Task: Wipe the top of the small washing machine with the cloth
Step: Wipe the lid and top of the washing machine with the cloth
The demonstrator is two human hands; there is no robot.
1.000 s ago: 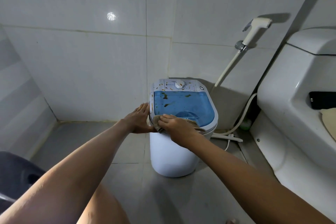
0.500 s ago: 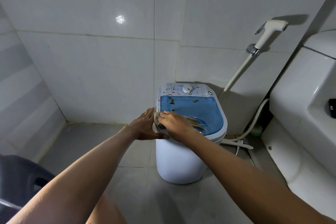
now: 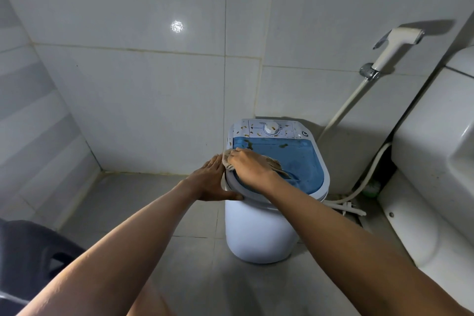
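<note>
The right hand point(image 3: 250, 167) presses the cloth point(image 3: 269, 161) flat on the washer's point(image 3: 259, 233) lid near its left edge, while the open left hand point(image 3: 210, 182) braces that side.

The small washing machine point(image 3: 259, 228) stands on the floor point(image 3: 143, 202) close to the far tiled wall point(image 3: 143, 100), so little room is left behind it. Left of it the floor is bare up to the wall corner. On the right a toilet point(image 3: 433, 167) crowds in, with a hose point(image 3: 369, 177) lying in the narrow gap between and a bidet sprayer point(image 3: 392, 46) on the wall above. A dark object point(image 3: 28, 254) sits near left.
</note>
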